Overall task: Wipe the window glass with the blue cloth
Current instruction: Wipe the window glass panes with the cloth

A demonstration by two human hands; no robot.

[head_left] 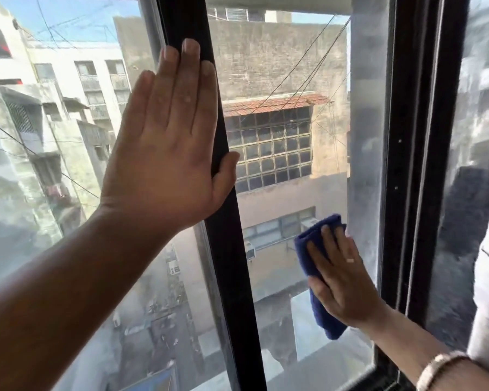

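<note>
Bright daylight through glass; hazy smears right; wide-angle bending at edges; slight softness.

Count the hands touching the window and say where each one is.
2. The left hand lies flat over the black frame bar, upper centre; the right hand presses the blue cloth on the glass, lower right.

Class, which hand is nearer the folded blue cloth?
Right. The right hand presses flat on the folded blue cloth against the window glass; the left hand rests higher to its left, on the black vertical frame bar.
</note>
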